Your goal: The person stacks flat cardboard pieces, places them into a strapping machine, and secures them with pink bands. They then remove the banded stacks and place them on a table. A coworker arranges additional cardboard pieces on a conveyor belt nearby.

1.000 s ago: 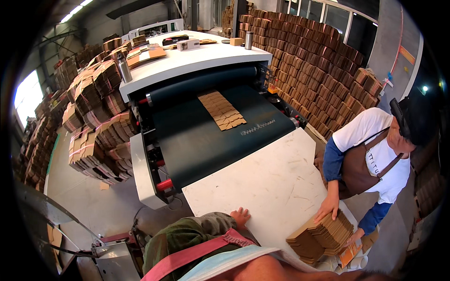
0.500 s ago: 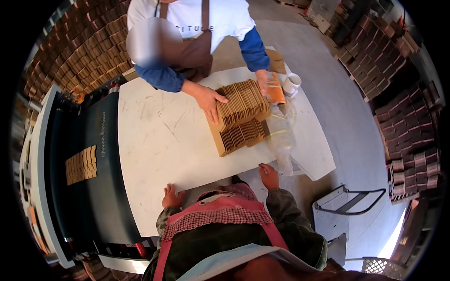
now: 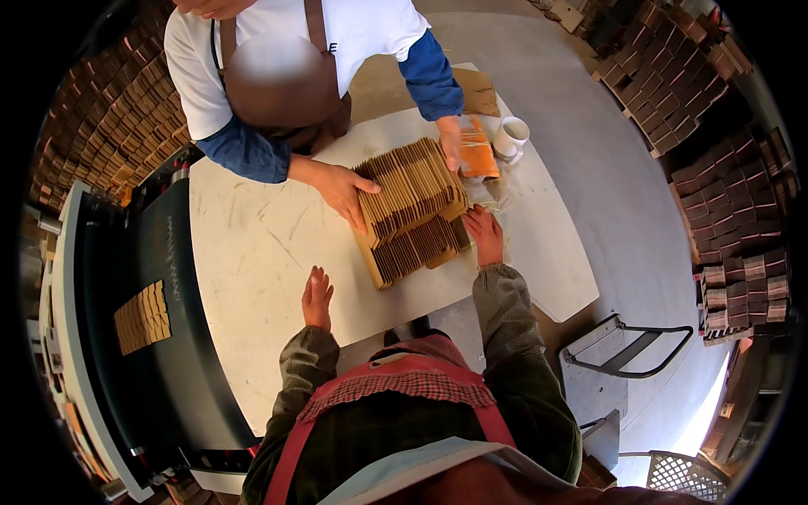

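A thick row of folded brown cardboard pieces (image 3: pixel 412 181) stands on edge on the white table (image 3: pixel 252 244), a lower layer showing at its near side. A co-worker's hands (image 3: pixel 337 189) press it from both ends. My right hand (image 3: pixel 486 236) reaches to the row's right end, beside crumpled clear plastic (image 3: pixel 486 190) with yellowish strands. Its fingers lie close together, and what they grip, if anything, I cannot make out. My left hand (image 3: pixel 316 299) is raised near the table's front edge, left of the row, with stretched fingers and nothing in it.
Beyond the plastic lie an orange packet (image 3: pixel 478 151) and a white mug (image 3: pixel 511 139). To the left, a dark conveyor belt (image 3: pixel 181 362) carries cardboard pieces (image 3: pixel 142 317). A platform trolley (image 3: pixel 593 370) stands at right on the floor. Cardboard stacks (image 3: pixel 732 210) line both sides.
Both my hands have moved forward over the table, the right one up to the row's end. The clear plastic that hung toward the front edge is bunched farther back. The co-worker leans more left.
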### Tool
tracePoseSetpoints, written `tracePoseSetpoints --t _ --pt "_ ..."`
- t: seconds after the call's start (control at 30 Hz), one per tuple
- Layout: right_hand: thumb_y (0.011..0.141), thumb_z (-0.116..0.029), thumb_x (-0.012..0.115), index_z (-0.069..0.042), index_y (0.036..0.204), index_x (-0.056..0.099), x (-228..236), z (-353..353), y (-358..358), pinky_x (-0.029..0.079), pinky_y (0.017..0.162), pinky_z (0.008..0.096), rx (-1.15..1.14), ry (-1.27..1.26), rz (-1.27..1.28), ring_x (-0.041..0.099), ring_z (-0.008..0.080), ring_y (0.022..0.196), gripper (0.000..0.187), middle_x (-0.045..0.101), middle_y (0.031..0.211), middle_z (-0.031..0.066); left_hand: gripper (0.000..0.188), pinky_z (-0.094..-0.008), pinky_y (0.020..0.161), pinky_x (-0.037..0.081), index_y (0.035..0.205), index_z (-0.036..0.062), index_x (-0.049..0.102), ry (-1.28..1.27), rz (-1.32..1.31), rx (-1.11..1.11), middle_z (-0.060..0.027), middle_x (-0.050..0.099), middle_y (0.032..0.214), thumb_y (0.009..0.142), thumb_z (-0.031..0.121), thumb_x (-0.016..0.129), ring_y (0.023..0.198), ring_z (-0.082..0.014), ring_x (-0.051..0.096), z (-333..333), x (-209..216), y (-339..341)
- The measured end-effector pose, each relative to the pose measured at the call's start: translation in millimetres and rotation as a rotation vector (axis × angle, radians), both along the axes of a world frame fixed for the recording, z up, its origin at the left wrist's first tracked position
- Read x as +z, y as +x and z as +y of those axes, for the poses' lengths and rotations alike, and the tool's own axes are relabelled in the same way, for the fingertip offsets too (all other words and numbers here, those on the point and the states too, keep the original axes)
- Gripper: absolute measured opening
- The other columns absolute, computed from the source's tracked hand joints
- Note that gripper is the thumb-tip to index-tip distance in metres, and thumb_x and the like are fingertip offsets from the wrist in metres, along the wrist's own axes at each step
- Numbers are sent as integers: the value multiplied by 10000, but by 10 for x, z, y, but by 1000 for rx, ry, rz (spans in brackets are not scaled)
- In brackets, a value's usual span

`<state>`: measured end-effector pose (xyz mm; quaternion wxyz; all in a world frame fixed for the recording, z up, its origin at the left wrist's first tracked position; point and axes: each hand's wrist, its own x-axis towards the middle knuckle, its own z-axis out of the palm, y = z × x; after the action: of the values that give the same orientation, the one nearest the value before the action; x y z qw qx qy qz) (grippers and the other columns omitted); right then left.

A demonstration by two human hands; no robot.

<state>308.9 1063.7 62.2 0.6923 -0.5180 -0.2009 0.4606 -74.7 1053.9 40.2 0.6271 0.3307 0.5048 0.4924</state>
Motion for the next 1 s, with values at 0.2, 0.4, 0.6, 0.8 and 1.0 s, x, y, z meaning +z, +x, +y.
tracePoseSetpoints --t 0.2,0.4,0.6,0.8,1.0 --pt "959 -343 442 -30 1265 458 -605 589 55 417 906 325 150 -26 354 538 170 1031 438 561 1143 46 665 -394 1105 211 1425 36 234 75 19 -46 -144 267 1467 952 484 366 1351 -279 269 559 96 681" --pt "960 -403 407 -41 1334 392 -452 533 -117 396 937 334 259 -105 328 466 209 1118 521 479 1254 71 712 -370 1111 170 1444 27 144 157 -78 -138 -132 260 1469 957 540 229 1343 -241 279 790 -3 922" --pt "967 -415 370 -42 1334 385 -434 519 -49 376 975 350 257 -229 276 443 222 1155 524 466 1271 85 641 -341 1082 235 1449 53 160 153 -37 -101 -103 314 1434 978 481 241 1319 -212 312 836 38 1083" --pt "950 -394 418 -58 1358 352 -771 616 0 348 1009 382 263 -223 282 416 238 1203 533 434 1325 83 681 -356 1074 240 1449 59 176 64 62 -41 -103 306 1438 957 512 307 1311 -213 314 812 -91 1028" --pt "940 -414 426 -48 1339 385 -196 417 -102 393 966 401 318 -50 285 457 261 1165 543 466 1305 98 714 -309 1066 251 1420 -16 217 16 126 -9 -165 343 1410 932 443 466 1298 -210 327 664 -43 1025"
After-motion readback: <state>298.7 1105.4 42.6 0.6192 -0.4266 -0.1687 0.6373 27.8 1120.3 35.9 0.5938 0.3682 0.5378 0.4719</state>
